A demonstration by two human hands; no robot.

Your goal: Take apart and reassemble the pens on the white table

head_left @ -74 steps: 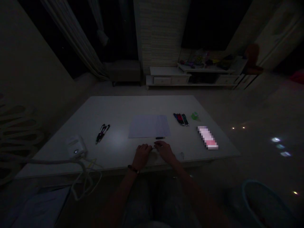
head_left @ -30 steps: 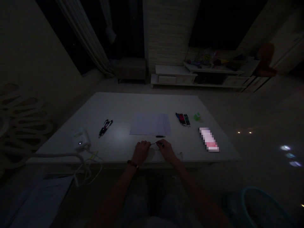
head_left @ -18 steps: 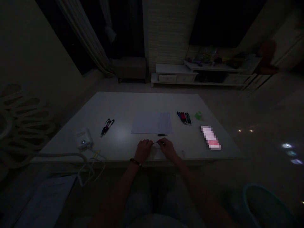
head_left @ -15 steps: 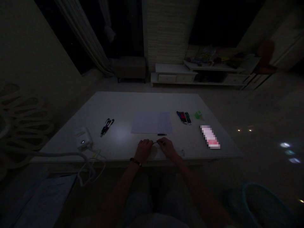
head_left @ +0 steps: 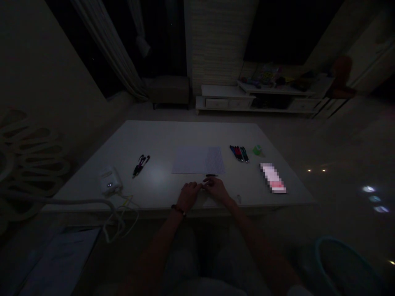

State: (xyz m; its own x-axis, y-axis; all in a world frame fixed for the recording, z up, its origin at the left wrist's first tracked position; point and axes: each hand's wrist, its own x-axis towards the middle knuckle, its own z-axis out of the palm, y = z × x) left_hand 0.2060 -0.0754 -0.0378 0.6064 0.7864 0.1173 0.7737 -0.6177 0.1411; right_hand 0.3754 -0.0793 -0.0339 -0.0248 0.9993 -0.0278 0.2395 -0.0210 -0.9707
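Left hand (head_left: 189, 195) and right hand (head_left: 216, 190) close together — forearms (head_left: 162, 237) slanting inward.

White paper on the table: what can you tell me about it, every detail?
The paper looks like a thin, pale rectangular sheet, lying flat on the white table. Faint rows of marks cover its right part; the rest looks plain in the dimness. It lies just beyond the left hand and right hand, apparently untouched by either. A dark pen-like piece lies along its near edge, toward the right; contact is unclear.
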